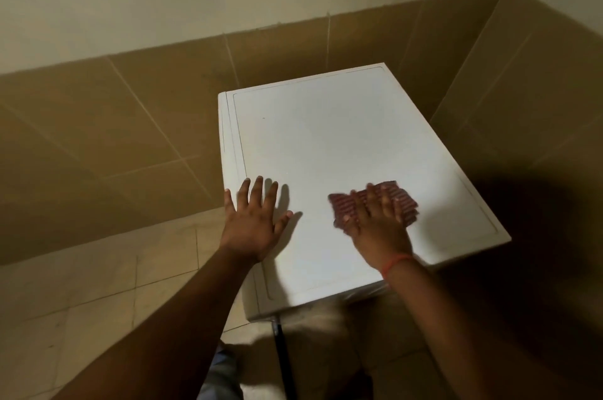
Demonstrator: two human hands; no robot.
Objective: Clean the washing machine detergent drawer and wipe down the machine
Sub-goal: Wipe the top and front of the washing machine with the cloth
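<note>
The white washing machine (332,138) fills the middle of the view, seen from above, its flat top lit brightly. My left hand (253,220) lies flat with fingers spread on the top near its left front edge. On the right front part of the top, my right hand (378,226) presses a red-and-white patterned cloth (404,200) with straight fingers; the cloth sticks out past the fingertips and to both sides. The detergent drawer is not in sight from this angle.
Brown tiled walls (114,125) close in behind and to the right of the machine, forming a corner at the back right. Pale floor tiles (98,285) lie to the left. A dark thin pole (284,360) stands below the machine's front left corner.
</note>
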